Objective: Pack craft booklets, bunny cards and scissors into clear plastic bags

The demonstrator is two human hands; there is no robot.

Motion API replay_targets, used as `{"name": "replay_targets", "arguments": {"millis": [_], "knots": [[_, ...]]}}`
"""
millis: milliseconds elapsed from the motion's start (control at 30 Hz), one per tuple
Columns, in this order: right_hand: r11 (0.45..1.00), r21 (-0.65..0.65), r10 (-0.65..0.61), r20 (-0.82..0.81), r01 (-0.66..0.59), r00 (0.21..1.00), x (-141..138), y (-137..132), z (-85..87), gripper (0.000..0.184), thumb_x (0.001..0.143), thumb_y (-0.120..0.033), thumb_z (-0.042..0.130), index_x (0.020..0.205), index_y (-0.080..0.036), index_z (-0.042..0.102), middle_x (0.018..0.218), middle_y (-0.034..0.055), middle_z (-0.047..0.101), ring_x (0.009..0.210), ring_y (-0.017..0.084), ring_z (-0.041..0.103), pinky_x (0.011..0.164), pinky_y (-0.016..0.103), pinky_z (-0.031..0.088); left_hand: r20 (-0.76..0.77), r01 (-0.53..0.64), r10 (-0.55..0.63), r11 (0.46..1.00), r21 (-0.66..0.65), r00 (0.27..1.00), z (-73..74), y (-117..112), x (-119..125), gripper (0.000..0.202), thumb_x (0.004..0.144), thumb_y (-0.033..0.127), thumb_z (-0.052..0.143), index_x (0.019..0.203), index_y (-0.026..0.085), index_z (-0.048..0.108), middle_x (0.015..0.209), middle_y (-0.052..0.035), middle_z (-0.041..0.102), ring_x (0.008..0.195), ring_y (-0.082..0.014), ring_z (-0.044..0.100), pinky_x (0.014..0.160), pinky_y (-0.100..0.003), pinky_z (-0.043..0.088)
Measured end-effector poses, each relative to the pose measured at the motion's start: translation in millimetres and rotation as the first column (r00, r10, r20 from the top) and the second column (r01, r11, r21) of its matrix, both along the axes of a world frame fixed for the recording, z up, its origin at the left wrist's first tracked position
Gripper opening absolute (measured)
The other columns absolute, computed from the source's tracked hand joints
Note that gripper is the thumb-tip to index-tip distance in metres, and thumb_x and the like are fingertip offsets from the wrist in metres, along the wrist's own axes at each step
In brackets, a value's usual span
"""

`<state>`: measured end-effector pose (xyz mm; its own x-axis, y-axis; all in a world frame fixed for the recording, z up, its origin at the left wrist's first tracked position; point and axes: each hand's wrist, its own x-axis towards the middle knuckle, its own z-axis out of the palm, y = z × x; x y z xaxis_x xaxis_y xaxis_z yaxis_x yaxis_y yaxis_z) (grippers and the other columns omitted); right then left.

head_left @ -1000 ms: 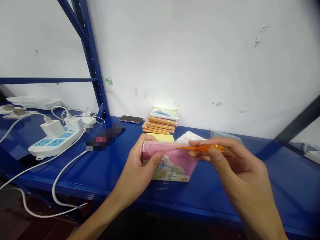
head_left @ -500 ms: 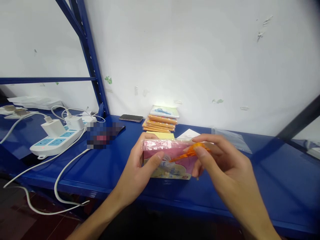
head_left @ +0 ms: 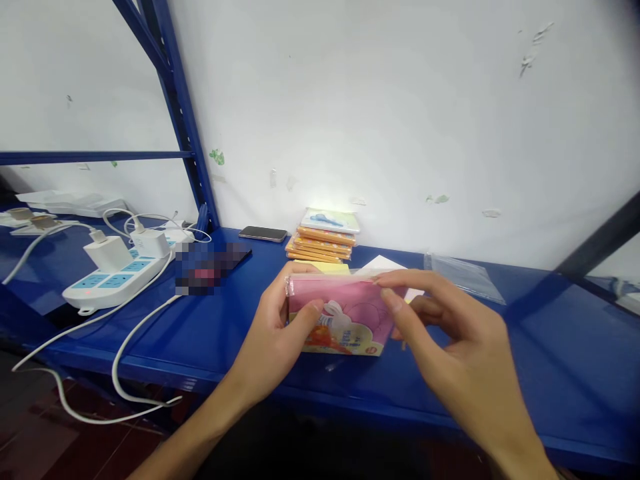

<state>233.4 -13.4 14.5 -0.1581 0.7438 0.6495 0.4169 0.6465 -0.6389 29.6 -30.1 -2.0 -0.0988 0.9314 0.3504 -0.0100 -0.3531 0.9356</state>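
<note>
My left hand grips the left side of a pink booklet with a white rabbit on its cover, thumb in front. A clear plastic bag encloses the booklet, its opening at the top. Low inside the bag, against the cover, lies a pair of orange scissors, partly behind my left thumb. My right hand pinches the bag's upper edge near the right corner, thumb and forefinger together.
Behind the booklet stands a stack of orange packets topped by one showing blue scissors. Nearby lie yellow sheets, white paper and a clear bag. A phone, a power strip and white cables are leftward.
The orange scissors have left my right fingers and dropped down and left inside the bag. My right hand now pinches the bag's top edge; my left hand keeps its hold.
</note>
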Motion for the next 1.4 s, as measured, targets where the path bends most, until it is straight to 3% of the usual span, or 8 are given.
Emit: {"name": "replay_targets", "arguments": {"millis": [133,233,367,567,767,967,1200,1400], "knots": [[0.957,0.144,-0.264,0.058,0.253,0.963,11.2,7.2,2.0,0.039,0.09,-0.045,0.072,0.124,-0.029,0.065,0.098,0.0054,0.067,0.06,0.015,0.055,0.063,0.035,0.054,0.067,0.065,-0.062,0.997,-0.047,0.996,-2.0,5.0,-1.3,0.026,0.089,0.03,0.073,0.112,0.02,0.066,0.111,-0.0057,0.074,0.096,-0.0223,0.07,0.079,-0.027,0.054],[0.981,0.088,-0.189,0.187,0.175,0.964,20.5,18.0,2.3,0.066,0.086,-0.052,0.075,0.144,-0.03,0.052,0.122,0.0095,0.066,0.088,0.024,0.067,0.075,0.038,0.058,0.143,0.126,-0.114,0.989,-0.077,0.983,-5.9,8.2,-1.0,0.031,0.091,0.037,0.073,0.116,0.02,0.067,0.113,-0.0073,0.075,0.095,-0.0227,0.072,0.079,-0.029,0.056],[0.996,-0.082,0.057,0.157,-0.045,0.986,30.9,32.2,-1.9,0.034,0.095,-0.043,0.069,0.127,-0.032,0.065,0.118,0.0038,0.073,0.1,0.024,0.072,0.083,0.036,0.06,0.12,0.102,-0.091,0.991,-0.082,0.989,-7.7,9.8,1.4,0.038,0.088,0.041,0.075,0.118,0.02,0.068,0.11,-0.0078,0.077,0.093,-0.024,0.073,0.08,-0.032,0.057],[0.979,-0.03,0.201,0.064,-0.199,0.978,43.6,42.0,-7.9,0.005,0.092,-0.032,0.074,0.092,-0.029,0.078,0.104,0.0005,0.079,0.101,0.022,0.072,0.086,0.032,0.058,-0.014,0.037,-0.038,0.998,-0.046,0.999,-3.4,8.6,-6.1,0.025,0.087,0.032,0.076,0.11,0.021,0.074,0.106,-0.0045,0.077,0.087,-0.0208,0.071,0.073,-0.026,0.055],[0.972,0.032,0.228,0.123,-0.234,0.966,47.5,40.7,-4.0,0.006,0.091,-0.029,0.075,0.087,-0.03,0.079,0.11,-0.0007,0.079,0.098,0.02,0.073,0.087,0.033,0.057,-0.117,0.003,-0.005,1.0,-0.019,0.993,1.3,8.1,-13.3,0.016,0.088,0.028,0.076,0.102,0.022,0.074,0.099,-0.0028,0.078,0.085,-0.02,0.072,0.072,-0.025,0.056],[0.984,0.093,0.13,0.196,-0.15,0.972,44.5,38.1,-4.2,0.004,0.087,-0.033,0.08,0.085,-0.03,0.079,0.106,-0.0009,0.08,0.1,0.022,0.074,0.09,0.034,0.056,-0.226,-0.103,0.132,0.985,0.137,0.965,-6.9,12.0,-18.9,0.037,0.085,0.027,0.08,0.116,0.031,0.061,0.081,0.0044,0.074,0.078,-0.0199,0.074,0.069,-0.026,0.057],[0.977,0.179,0.08,0.19,-0.115,0.978,41.9,39.0,-7.0,0.009,0.092,-0.031,0.073,0.087,-0.028,0.079,0.105,0.0009,0.081,0.099,0.023,0.076,0.089,0.037,0.057,-0.615,-0.01,0.325,0.889,0.458,0.719,-12.3,22.0,-36.7,0.011,0.093,0.032,0.071,0.092,0.022,0.066,0.075,0.0047,0.066,0.065,-0.0119,0.06,0.065,-0.023,0.048],[0.958,0.277,0.018,0.192,-0.072,0.981,29.6,33.0,-4.5,0.031,0.092,-0.027,0.073,0.068,-0.023,0.054,0.082,-0.0009,0.074,0.083,0.017,0.071,0.076,0.03,0.052,-0.64,0.04,0.376,0.842,0.537,0.67,-6.6,15.3,-34.2,0.02,0.098,0.025,0.063,0.083,0.021,0.051,0.072,0.0075,0.055,0.061,-0.008,0.051,0.059,-0.02,0.041]]}}
